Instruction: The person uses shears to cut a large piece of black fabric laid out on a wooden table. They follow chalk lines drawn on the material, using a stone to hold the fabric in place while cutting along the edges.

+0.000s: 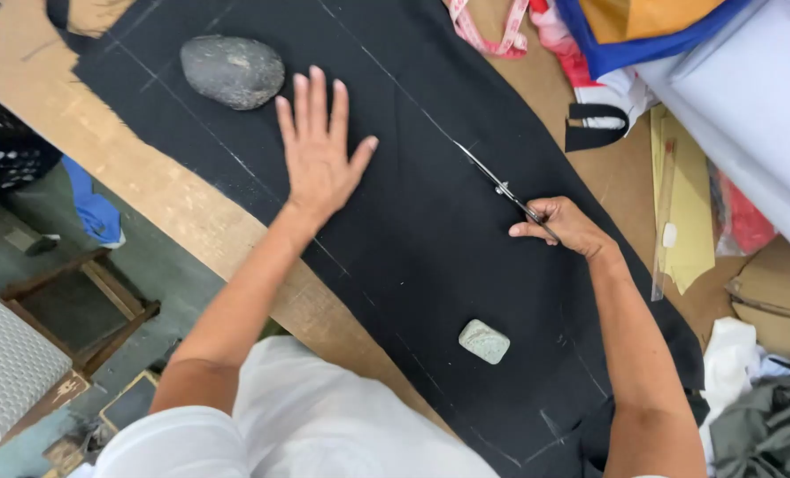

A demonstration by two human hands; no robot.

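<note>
Black cloth [430, 239] is showing white chalk lines; grey stone [232, 71], pale green-grey block [484, 342] and brown surface [160, 190] are showing.

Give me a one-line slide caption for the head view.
Left hand flat on black cloth held by two stones; right hand cuts with scissors along a chalk line.

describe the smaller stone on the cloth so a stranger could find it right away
Find the black cloth spread across the wooden table. On its near part, below the right hand working the scissors, lies the small stone. It is pale grey-green and blocky, unlike the big rounded dark stone beyond the left hand.
</note>
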